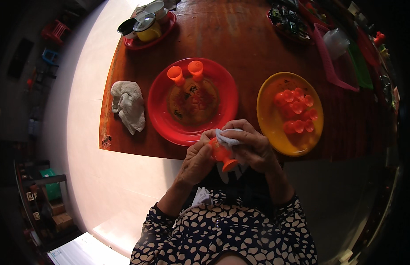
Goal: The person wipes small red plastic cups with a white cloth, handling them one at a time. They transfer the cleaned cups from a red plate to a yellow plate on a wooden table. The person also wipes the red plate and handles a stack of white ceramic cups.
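Note:
Just past the table's near edge, my left hand (pixel 197 160) grips an orange footed cup (pixel 221 153), its flared foot pointing down toward me. My right hand (pixel 256 149) pinches a folded white cloth (pixel 228 138) against the cup's upper end, covering part of it. Beyond my hands lies a round red tray (pixel 158 117) with a brownish, stained middle. Two more orange cups (pixel 195 70) stand at its far side. To the right, a yellow oval tray (pixel 289 148) bears several orange cups (pixel 297 107) grouped together.
A crumpled white towel (pixel 128 106) lies left of the red tray. Far left, a red tray (pixel 169 32) carries a yellow lidded mug (pixel 147 29) and other cups. A pink basket (pixel 333 70) and a tray of small dark packets (pixel 289 22) sit at the far right.

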Available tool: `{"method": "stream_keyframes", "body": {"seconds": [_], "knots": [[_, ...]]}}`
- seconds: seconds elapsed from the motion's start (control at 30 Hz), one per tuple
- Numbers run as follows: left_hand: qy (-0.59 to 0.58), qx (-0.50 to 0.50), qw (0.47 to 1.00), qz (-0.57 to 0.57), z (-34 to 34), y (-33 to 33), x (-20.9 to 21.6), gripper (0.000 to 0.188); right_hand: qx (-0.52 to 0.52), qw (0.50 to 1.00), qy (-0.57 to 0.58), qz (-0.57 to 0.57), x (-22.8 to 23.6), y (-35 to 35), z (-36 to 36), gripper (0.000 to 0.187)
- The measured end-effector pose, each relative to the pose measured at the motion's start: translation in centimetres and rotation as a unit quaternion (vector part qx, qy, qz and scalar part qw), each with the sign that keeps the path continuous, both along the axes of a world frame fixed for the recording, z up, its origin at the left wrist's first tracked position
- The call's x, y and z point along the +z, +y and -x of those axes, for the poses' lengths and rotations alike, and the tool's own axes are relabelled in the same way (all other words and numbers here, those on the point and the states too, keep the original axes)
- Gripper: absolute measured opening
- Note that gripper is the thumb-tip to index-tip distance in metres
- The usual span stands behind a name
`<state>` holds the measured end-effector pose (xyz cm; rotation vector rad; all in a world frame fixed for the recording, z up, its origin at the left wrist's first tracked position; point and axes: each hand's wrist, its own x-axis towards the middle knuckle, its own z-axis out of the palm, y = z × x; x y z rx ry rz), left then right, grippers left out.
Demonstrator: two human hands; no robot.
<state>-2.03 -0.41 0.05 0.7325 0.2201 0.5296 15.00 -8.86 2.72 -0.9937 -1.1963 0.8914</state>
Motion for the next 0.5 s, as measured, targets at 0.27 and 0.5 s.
{"method": "stream_keyframes", "body": {"seconds": [0.27, 0.5], "knots": [[0.0, 0.087, 0.991, 0.1, -1.3, -0.5, -0.2, 0.037, -0.022, 0.958, 0.228, 0.172, -1.8, -1.0, 3.0, 0.035], [0.104, 0.147, 0.98, 0.079, -2.0, -0.3, -0.3, 0.037, -0.197, 0.97, -0.143, 0.007, -1.0, -1.4, 5.6, 0.042]]}}
